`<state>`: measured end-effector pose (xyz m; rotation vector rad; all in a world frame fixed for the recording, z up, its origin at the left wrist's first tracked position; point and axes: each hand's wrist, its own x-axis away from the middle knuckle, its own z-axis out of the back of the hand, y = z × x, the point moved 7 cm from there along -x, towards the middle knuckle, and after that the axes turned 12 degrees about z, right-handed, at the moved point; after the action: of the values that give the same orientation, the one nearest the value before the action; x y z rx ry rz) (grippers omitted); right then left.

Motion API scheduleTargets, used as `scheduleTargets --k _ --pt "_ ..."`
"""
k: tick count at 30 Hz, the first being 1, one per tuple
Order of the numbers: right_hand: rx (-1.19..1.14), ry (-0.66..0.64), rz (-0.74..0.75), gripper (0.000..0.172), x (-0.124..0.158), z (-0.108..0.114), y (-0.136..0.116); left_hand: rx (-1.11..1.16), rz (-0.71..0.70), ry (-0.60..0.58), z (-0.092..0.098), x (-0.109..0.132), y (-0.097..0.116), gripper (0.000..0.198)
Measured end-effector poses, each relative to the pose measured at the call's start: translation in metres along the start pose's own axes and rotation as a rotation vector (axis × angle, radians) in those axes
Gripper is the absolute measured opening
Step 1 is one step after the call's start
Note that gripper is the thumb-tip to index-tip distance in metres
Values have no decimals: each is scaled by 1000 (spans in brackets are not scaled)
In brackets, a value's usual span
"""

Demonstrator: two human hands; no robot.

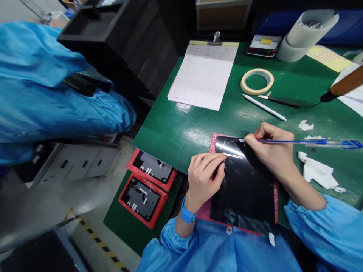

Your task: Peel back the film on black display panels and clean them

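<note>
A black glass screen panel point(244, 185) lies on pink bubble wrap point(213, 141) at the front edge of the green table, with light glaring off its upper left. My left hand point(204, 177) rests at the panel's left side, fingertips on the glass and thumb held apart from them. In my right hand point(273, 151) a clear pen with a blue cap point(326, 142) lies nearly level and points off to the right. The thumb and forefinger of that hand close at the panel's top edge, beside a small white strip point(241, 140). The fingers hide the pen's tip.
Masking tape point(257, 81), a white pen point(264, 107), a thin black-handled tool point(283, 101) and a clipboard point(204, 75) lie beyond. Torn white scraps point(319, 172) sit right. Two panels in pink wrap point(144, 198) rest lower left. A co-worker's blue sleeve point(85, 113) is left.
</note>
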<state>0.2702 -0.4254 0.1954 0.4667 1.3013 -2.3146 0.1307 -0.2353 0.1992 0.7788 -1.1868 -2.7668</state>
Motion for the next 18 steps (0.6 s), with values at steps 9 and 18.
scheduleTargets --k 9,18 --pt "-10 -7 -11 32 -1 1 -1 -4 -15 7 1 0 1 17" --pt "-15 -19 -5 33 -1 1 -1 -9 -26 1 1 0 1 16"
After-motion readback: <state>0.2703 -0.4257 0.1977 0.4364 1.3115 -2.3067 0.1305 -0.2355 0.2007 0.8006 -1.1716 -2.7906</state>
